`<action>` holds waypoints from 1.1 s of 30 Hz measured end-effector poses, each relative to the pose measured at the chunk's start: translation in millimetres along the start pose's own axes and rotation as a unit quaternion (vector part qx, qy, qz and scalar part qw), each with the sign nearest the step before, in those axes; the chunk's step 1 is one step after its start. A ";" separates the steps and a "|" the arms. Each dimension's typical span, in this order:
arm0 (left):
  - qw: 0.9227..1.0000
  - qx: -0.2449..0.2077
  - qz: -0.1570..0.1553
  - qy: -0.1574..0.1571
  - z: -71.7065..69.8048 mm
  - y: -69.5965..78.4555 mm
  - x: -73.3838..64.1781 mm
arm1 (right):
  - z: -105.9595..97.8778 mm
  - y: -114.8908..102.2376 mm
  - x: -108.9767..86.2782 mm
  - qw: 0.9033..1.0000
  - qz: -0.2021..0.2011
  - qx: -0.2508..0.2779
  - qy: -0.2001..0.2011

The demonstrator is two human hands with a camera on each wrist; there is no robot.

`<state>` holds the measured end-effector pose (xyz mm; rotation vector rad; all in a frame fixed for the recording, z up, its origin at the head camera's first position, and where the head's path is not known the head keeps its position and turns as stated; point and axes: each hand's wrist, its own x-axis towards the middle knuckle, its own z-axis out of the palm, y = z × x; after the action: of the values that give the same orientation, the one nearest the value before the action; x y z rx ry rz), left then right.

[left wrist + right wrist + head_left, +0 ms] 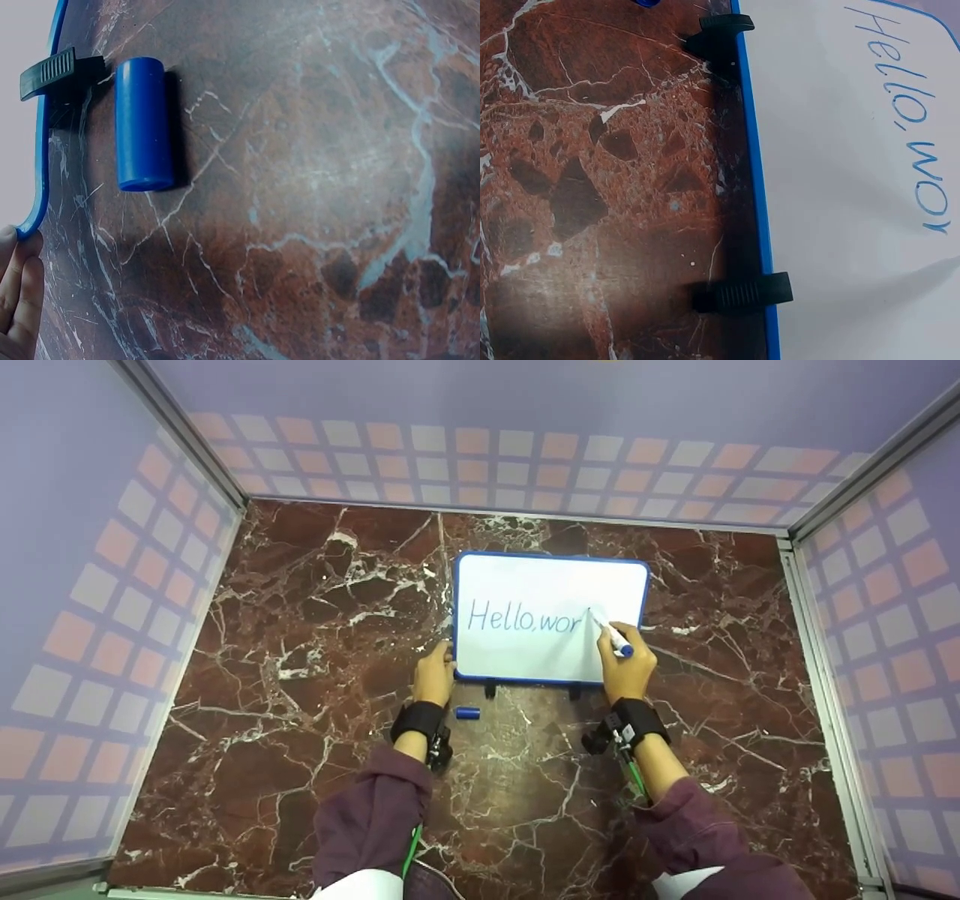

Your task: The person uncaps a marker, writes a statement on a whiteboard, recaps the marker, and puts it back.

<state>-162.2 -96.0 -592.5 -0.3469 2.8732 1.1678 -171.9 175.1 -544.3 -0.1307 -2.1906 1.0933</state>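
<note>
A small whiteboard (525,656) with a blue frame lies on the marbled surface, bearing the handwritten words "Hello,wor" in blue (919,150). My right hand (628,667) grips a white marker (611,637) with a blue end, its tip on the board just right of the "r". At the board's lower left corner is my left hand (433,675); its thumb and fingers (26,300) pinch the blue frame there. Beside that hand, a blue marker cap (468,713) rests on its side below the board. The right hand is outside the right wrist view.
Two black clips (490,688) (742,294) sit on the board's lower edge. Purple walls (525,457) with pink and white squares enclose the marble tabletop (300,720) at the back and sides. Metal rails (817,675) run along the sides.
</note>
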 end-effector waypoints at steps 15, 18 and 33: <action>1.000 -0.002 -0.003 -0.002 0.5 0.0 0.2 | -1.4 1.0 -5.1 1.000 -0.002 -0.007 0.000; 1.000 -0.002 -0.003 -0.001 1.0 0.2 0.7 | -2.7 1.7 -6.9 1.000 -0.001 -0.007 -0.004; 0.999 -0.002 0.028 0.016 1.0 -1.0 -0.8 | -4.7 4.9 -13.7 0.999 -0.007 -0.026 -0.018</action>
<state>-161.3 -95.9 -593.8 -0.2905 2.9255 1.1887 -159.5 176.3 -553.2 -0.1197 -2.2498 1.0389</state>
